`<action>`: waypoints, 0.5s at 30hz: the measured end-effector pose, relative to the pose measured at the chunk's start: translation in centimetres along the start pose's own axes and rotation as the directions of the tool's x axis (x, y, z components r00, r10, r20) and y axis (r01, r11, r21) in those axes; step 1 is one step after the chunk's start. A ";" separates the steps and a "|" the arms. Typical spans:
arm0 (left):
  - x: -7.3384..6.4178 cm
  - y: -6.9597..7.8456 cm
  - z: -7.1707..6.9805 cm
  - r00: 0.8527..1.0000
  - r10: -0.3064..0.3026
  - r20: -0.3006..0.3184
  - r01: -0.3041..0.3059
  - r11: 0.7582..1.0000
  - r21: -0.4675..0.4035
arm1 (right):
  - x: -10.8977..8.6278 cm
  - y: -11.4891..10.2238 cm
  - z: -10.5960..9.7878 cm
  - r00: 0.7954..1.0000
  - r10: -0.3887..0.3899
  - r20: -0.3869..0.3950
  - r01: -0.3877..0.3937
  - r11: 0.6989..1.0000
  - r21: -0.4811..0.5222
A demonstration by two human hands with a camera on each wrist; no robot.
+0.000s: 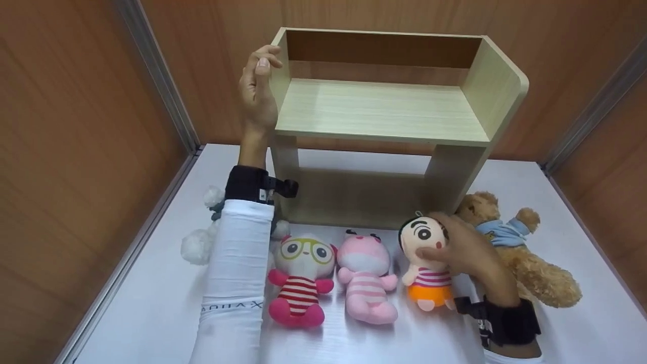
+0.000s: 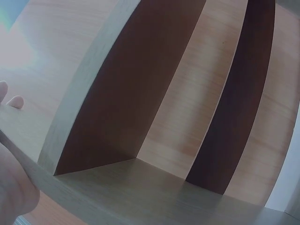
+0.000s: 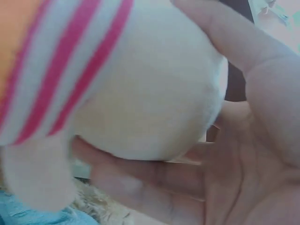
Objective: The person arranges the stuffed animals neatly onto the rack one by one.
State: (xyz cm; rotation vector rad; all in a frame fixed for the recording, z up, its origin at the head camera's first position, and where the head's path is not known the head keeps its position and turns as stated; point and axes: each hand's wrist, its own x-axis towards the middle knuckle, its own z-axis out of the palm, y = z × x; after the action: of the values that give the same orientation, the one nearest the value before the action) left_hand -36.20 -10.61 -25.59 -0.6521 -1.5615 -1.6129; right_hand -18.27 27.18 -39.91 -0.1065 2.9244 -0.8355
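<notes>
My left hand (image 1: 260, 93) grips the left side panel of a light wooden shelf (image 1: 382, 108). In the left wrist view, fingertips (image 2: 16, 101) show over the panel's edge. My right hand (image 1: 472, 247) holds a plush doll (image 1: 429, 278) by its head, thumb across the face and fingers round the far side. The doll has a pink-striped top and orange shorts; in the right wrist view its pale head (image 3: 154, 84) lies between thumb and fingers. To its left lie a pink frog plush (image 1: 369, 293) and a plush with yellow glasses (image 1: 298, 293).
A brown teddy bear (image 1: 536, 273) in a blue shirt lies right of the shelf, beside my right hand. Partly hidden behind my left forearm is a white fluffy plush (image 1: 197, 246). Wooden walls (image 1: 76, 151) enclose the white table (image 1: 126, 303) at the back and sides.
</notes>
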 end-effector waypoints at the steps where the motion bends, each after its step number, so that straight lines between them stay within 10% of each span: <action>1: 0.0 -0.1 0.0 1.000 0.006 -0.002 -0.006 1.000 0.002 | -0.1 -0.1 -0.1 1.000 -0.008 -0.028 0.008 1.000 -0.001; 9: 0.0 -0.2 0.3 1.000 0.030 -0.002 -0.030 1.000 0.004 | -0.4 -1.1 -0.9 0.964 -0.081 -0.253 0.081 0.997 -0.011; 15: -0.3 -0.2 0.3 1.000 0.025 -0.011 -0.025 1.000 0.004 | -0.9 -2.1 -1.2 0.898 -0.136 -0.419 0.145 0.989 -0.009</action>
State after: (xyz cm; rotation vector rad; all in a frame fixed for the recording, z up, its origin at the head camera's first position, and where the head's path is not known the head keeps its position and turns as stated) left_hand -36.26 -10.30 -25.88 -0.6575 -1.5425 -1.5916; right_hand -17.45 26.13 -37.77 -0.1559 3.3402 -1.0275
